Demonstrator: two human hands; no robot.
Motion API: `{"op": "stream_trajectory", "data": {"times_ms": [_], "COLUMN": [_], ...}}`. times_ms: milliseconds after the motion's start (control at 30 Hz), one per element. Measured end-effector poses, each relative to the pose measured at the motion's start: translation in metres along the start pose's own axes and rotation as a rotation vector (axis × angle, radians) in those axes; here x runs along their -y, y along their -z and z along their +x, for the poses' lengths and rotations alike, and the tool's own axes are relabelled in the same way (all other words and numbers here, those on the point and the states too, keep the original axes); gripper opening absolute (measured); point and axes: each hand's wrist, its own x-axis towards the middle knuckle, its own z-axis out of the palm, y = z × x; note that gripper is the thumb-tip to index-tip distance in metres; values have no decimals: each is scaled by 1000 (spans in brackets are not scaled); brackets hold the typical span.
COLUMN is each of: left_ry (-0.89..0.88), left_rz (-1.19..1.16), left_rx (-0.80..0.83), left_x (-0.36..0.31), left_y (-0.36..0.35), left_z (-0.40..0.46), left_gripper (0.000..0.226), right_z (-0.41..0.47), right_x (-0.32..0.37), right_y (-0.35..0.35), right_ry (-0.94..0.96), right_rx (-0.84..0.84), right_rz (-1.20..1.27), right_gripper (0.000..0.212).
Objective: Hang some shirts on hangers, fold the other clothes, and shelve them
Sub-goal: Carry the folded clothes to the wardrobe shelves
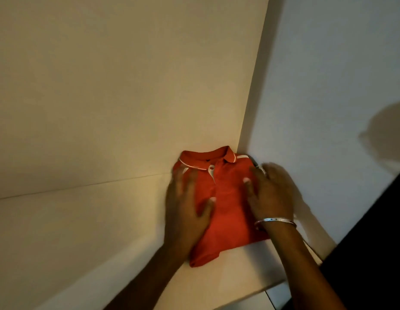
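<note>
Polo shirt point(225, 198), red, folded, on shelf board point(82, 220), tucked into the back right corner.

Collar end lies against the rear panel point(127, 86), right edge close to the white side wall point(328, 86); corner placement probably squares the bundle and leaves the shelf's left span for other items. Left hand point(185, 206): palm down on the shirt's left half, fingers straight and spread, thumb angled toward the placket; grip released, pressing flat, not grasping. Right hand point(270, 193): motion-blurred, palm down over the right edge, fingers extended toward the collar; grip likewise released as far as the blur allows. Bangle point(276, 221) on the right wrist. Both forearms reach in from below. Judged step: settling and smoothing the fold; one hem corner protrudes at lower left.
</note>
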Motion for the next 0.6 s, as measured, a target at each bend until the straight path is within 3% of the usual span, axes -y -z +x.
{"op": "stream_trajectory", "data": {"times_ms": [67, 133, 200, 600], "left_ry": [-171, -90, -52, -19], "left_rz": [173, 209, 287, 392], "left_rx": [212, 466, 595, 568], "left_x": [-8, -11, -10, -15], "left_y": [-7, -21, -33, -39], "left_z": [11, 21, 23, 4], "left_gripper": [85, 89, 88, 89], "right_z": [3, 7, 10, -2], "right_x": [9, 5, -4, -7], "right_y": [-9, -22, -31, -31], "right_ry": [109, 102, 50, 27], "right_rx": [163, 355, 385, 323], "right_rz": [12, -25, -9, -5], "right_gripper": [56, 60, 62, 65]}}
